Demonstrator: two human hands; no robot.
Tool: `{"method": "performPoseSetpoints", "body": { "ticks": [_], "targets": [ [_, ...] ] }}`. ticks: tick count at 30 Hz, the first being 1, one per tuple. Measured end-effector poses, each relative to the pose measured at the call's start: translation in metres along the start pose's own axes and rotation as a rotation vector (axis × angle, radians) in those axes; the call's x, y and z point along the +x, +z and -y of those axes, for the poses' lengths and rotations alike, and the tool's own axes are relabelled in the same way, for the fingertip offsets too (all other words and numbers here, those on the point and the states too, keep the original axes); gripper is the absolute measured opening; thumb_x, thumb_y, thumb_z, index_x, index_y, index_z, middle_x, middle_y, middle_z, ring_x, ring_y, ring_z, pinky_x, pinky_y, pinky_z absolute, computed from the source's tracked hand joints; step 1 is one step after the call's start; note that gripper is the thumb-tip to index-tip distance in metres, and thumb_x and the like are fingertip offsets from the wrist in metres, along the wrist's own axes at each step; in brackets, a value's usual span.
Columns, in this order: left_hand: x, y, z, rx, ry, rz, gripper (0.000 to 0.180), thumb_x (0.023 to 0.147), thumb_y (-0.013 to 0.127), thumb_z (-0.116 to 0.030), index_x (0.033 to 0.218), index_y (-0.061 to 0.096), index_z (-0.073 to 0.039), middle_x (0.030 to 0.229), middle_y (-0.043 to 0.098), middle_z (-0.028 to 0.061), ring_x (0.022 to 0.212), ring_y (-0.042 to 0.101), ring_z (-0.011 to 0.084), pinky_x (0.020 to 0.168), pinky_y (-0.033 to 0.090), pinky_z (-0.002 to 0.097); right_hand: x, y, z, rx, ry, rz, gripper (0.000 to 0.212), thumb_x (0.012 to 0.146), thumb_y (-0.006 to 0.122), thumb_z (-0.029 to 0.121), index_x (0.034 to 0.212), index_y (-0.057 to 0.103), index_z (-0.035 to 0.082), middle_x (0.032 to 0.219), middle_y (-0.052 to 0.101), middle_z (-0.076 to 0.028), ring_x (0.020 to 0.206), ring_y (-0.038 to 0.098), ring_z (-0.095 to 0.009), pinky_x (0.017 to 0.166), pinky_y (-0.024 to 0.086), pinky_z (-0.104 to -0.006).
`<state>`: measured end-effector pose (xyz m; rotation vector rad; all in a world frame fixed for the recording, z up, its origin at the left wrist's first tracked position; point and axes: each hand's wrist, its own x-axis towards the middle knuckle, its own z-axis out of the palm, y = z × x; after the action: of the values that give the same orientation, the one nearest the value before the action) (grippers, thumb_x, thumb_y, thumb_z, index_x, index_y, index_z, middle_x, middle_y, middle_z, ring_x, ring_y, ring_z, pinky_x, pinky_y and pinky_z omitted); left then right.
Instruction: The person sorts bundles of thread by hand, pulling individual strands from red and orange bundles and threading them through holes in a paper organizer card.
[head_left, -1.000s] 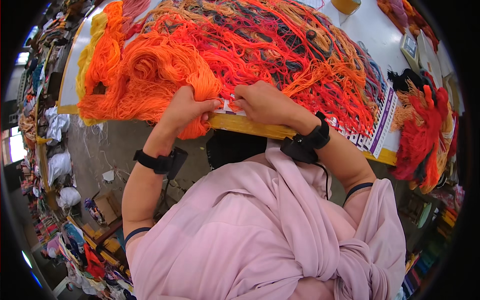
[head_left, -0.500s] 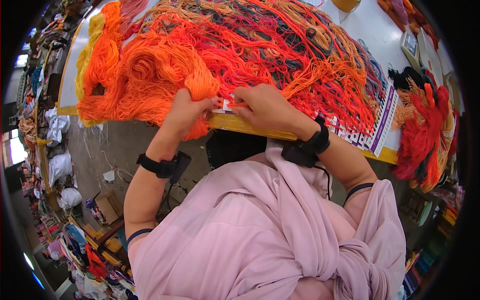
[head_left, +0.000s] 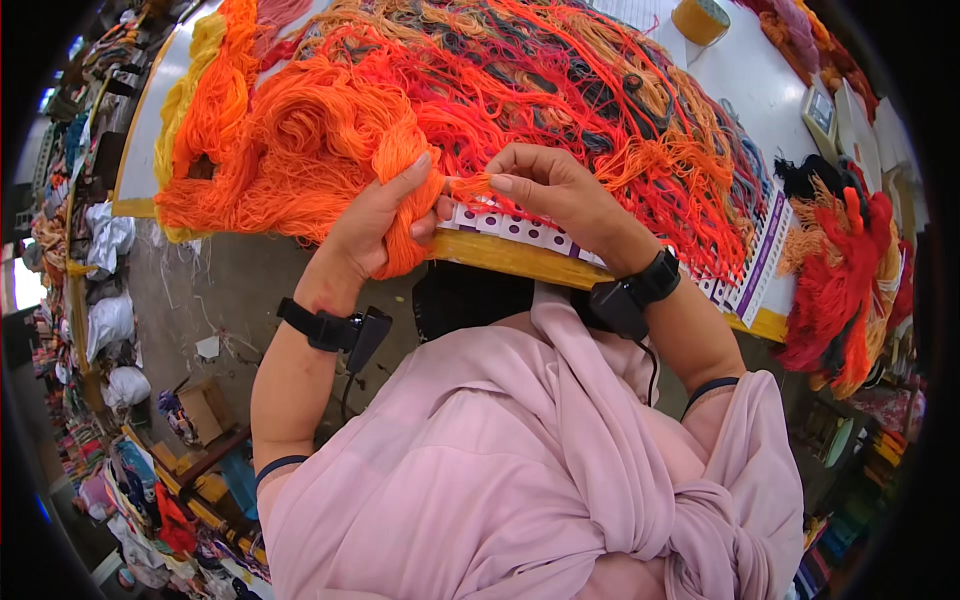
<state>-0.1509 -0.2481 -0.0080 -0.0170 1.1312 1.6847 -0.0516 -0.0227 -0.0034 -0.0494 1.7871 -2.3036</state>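
A large bundle of bright orange yarn (head_left: 310, 130) lies at the table's front left. My left hand (head_left: 375, 225) is closed round a thick loop at its right end, thumb on top. Just to the right, my right hand (head_left: 560, 200) pinches a few thin orange strands between thumb and fingers. Those strands stretch across the short gap to the loop. Beyond both hands spreads a wide heap of loose yarn (head_left: 560, 90) in red, orange, tan and dark grey. Under its front edge lies a white card strip (head_left: 515, 228) with purple-ringed holes.
The white table has a yellow front edge (head_left: 515, 258). Yellow yarn (head_left: 183, 110) hangs at the left. On the right are a purple-and-white card (head_left: 765, 255), red and black hanks (head_left: 835, 260) and a small device with a display (head_left: 820, 118). A tape roll (head_left: 700, 20) sits at the back.
My right hand has moved slightly right, away from the left, and strands now span between them. My left hand has shifted its hold, with the loop now bunched through its grip.
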Motion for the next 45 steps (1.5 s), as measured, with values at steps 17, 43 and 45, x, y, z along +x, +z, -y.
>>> {"method": "performPoseSetpoints", "body": {
  "ticks": [17,43,45],
  "targets": [
    [-0.004,-0.008,-0.006,-0.192,-0.076,0.084,0.036,0.1,0.051,-0.036,0.108,0.056,-0.001,0.076,0.062,0.0094,0.048,0.048,0.0079,0.046,0.04,0.0202,0.012,0.007,-0.016,-0.112,-0.084,-0.02,0.014,0.097,0.061,0.018,0.098,0.062,0.004,0.077,0.051,0.009,0.07,0.042,0.001,0.061,0.036,-0.0179],
    [0.002,0.02,-0.003,0.387,0.373,-0.133,0.014,0.08,0.074,-0.003,0.089,0.063,-0.005,0.073,0.058,-0.0019,0.056,0.049,0.0056,0.051,0.038,0.0212,-0.232,-0.218,0.09,-2.224,0.254,-0.54,0.015,0.086,0.059,0.009,0.098,0.066,0.006,0.094,0.065,-0.011,0.086,0.061,-0.036,0.076,0.049,-0.0431],
    [0.006,0.028,-0.001,0.435,0.348,-0.152,0.012,0.08,0.074,-0.002,0.087,0.064,-0.005,0.071,0.057,-0.0022,0.056,0.047,0.0059,0.051,0.037,0.0221,-0.164,-0.163,0.084,-1.9,-0.013,-0.786,0.018,0.089,0.056,0.011,0.104,0.065,0.004,0.098,0.065,-0.012,0.089,0.062,-0.034,0.079,0.049,-0.042]
  ]
}}
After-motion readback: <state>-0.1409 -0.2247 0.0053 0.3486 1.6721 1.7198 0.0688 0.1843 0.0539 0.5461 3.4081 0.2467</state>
